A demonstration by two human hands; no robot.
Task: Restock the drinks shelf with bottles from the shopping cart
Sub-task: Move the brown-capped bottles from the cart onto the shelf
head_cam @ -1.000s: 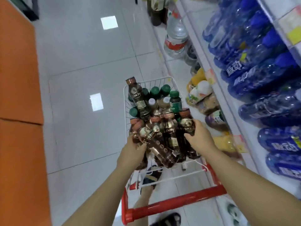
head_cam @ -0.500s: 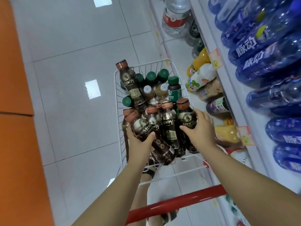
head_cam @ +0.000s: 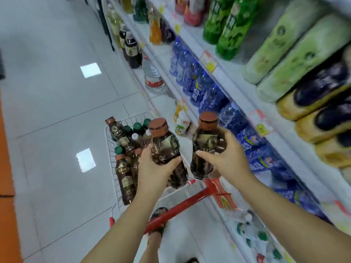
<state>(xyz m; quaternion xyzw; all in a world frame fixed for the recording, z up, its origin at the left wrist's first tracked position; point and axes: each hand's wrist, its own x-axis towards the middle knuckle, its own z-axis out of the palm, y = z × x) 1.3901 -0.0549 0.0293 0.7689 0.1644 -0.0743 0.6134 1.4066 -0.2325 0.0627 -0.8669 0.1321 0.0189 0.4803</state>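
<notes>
Two brown-capped dark drink bottles, one grasped in the left hand, one in the right hand, above the cart. Likely full: moderately heavy, rigid, smooth plastic; hold mid-body.

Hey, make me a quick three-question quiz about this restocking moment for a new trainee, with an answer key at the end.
1. True or false: each hand holds one dark brown-capped bottle.
2. Which colour are the caps on the cluster of bottles at the far end of the cart: A green, B yellow, C pink?
3. On which side of the person is the drinks shelf?

Key
1. True: the left hand grips one brown-capped bottle and the right hand grips another brown-capped bottle, both lifted above the shopping cart.
2. A: the green-capped bottles.
3. The right: the drinks shelf.
</notes>
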